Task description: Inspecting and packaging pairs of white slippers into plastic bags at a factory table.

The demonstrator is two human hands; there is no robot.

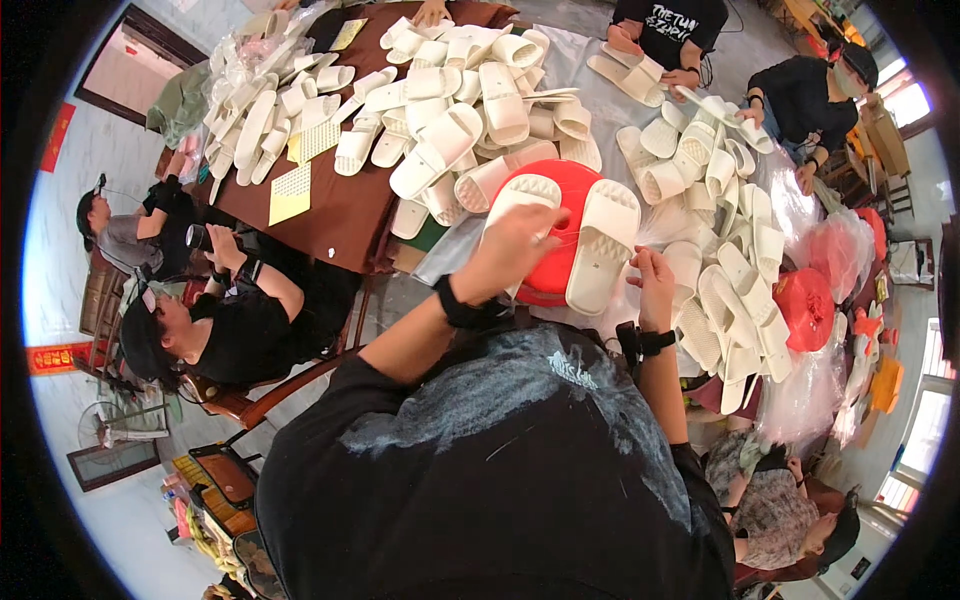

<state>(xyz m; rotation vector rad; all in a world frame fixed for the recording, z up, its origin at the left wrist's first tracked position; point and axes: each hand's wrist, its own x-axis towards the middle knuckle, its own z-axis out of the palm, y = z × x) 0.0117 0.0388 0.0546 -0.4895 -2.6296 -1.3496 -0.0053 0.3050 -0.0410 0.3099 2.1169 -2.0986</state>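
1. You are pressing your left hand [515,245] onto a white slipper [527,200] lying sole-up on a red round stool top [560,225], fingers curled together against its near end.
2. Your right hand [652,280] is pinching closed on something thin just beside the near end of a second white slipper [603,245]; what it grips is too small to tell.
3. The two slippers are lying side by side, the second one overhanging the red top's right edge.
4. A heap of white slippers [470,100] is crowding the brown table [340,215] directly beyond the stool, reaching almost to the red top's far rim.
5. A second spread of slippers [720,250] is filling the grey sheet [610,105] on your right, touching the space just beside your right hand.
6. Yellow perforated sheets [290,192] are lying near the table's left edge.
7. Red plastic bags [805,300] are sitting beyond the right-hand pile.
8. Seated people in black [240,320] are working close on your left, and others [800,95] at the far right corner.
9. Open room is showing only in the narrow gap between the table's near edge and your forearms.
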